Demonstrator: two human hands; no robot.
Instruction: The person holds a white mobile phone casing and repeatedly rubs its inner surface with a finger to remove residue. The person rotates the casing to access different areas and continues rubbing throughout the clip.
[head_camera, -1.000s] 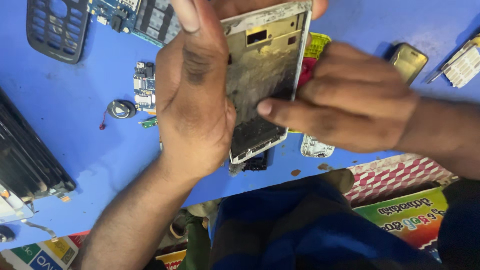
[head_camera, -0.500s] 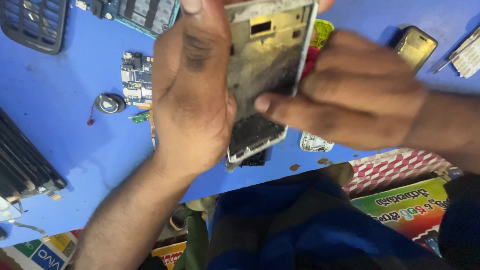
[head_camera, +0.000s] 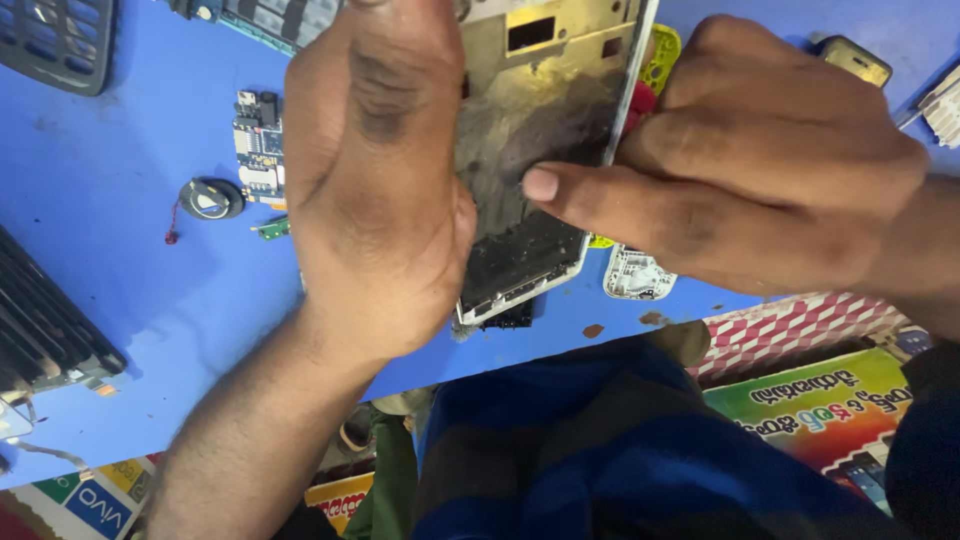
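A person's left hand (head_camera: 375, 190) is clenching a stripped phone frame (head_camera: 540, 150) for steadiness while the right hand (head_camera: 760, 190), at 3 o'clock, is pinching its edge, thumb probing the interior, above the blue tabletop (head_camera: 120, 290).

Bare blue tabletop (head_camera: 120, 300) left of the hands — small circuit board (head_camera: 258, 145) and round speaker (head_camera: 210, 198) crowd nearby.

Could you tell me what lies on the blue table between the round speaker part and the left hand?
In the head view, a small circuit board lies between the round speaker part and the left hand.
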